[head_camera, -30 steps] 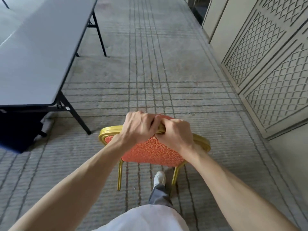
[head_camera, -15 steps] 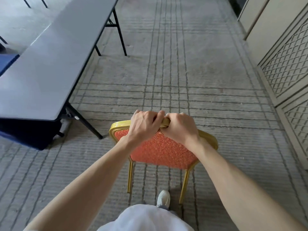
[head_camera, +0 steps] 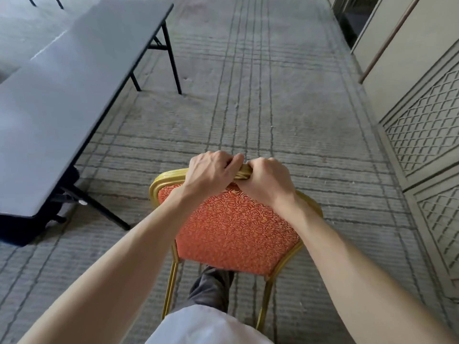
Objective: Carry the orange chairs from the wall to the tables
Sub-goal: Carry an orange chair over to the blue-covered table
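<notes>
While the left hand (head_camera: 211,172) and the right hand (head_camera: 267,181) curl side by side over the gold top rail of the orange chair (head_camera: 233,227), their knuckles almost meet at the middle of the rail. The fingers of both hands wrap over its far side, so each one grips the backrest firmly.

The chair sits right in front of the person, low in the middle of the view, with its back turned toward the camera. It shows as a patterned orange pad framed in gold tubing. Two gold legs (head_camera: 171,289) run down on either side of a grey trouser leg (head_camera: 211,289). Their feet are hidden behind a white garment (head_camera: 208,328) at the bottom edge, so I cannot tell whether the chair stands on the floor or is lifted off it.

It is over a grey striped carpet (head_camera: 248,108), in the aisle between the desk and the wall. The long grey desk (head_camera: 62,95), on black folding legs, stands to the left, its nearest leg near the chair but not touching it. Something dark blue (head_camera: 22,232) lies under the desk's near end. On the right runs a beige wall (head_camera: 422,135) with lattice-relief panels.
</notes>
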`<state>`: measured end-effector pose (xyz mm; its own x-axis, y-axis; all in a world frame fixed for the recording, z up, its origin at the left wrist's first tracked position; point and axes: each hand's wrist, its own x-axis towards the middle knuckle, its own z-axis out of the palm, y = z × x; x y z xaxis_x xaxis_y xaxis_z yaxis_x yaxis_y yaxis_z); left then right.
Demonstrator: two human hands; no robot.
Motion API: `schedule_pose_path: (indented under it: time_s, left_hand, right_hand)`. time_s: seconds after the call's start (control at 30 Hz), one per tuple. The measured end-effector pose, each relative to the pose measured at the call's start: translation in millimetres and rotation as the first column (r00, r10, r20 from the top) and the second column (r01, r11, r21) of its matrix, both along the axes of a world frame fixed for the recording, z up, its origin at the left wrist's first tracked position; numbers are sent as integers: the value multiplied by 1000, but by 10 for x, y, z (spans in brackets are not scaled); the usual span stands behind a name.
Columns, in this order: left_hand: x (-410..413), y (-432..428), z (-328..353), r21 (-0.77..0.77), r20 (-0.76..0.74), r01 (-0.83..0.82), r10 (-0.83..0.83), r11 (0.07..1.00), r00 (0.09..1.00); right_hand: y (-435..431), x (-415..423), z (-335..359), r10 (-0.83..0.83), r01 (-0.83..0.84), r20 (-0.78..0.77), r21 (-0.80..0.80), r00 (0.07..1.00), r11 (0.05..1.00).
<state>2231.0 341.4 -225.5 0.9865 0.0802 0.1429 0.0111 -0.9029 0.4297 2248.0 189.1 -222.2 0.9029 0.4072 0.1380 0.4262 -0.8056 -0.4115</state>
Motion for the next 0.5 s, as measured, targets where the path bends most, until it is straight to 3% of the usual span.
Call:
schedule_pose_path:
  time_s: [0.23, 0.37, 0.5]
  left_hand:
    - [1343, -22, -88, 53, 56, -69, 66, 996, 996]
    - [2176, -5, -90, 1, -18, 17, -17, 1000, 1000]
    - [2666, -43, -26, -16, 2, 63, -63, 998, 998]
  right_hand:
    - [53, 1314, -25, -28, 27, -98, -10, 995, 1000]
    - [61, 2116, -3, -59, 49, -208, -51, 976, 997]
    - [2, 2582, 49, -40, 33, -207, -36, 978, 999]
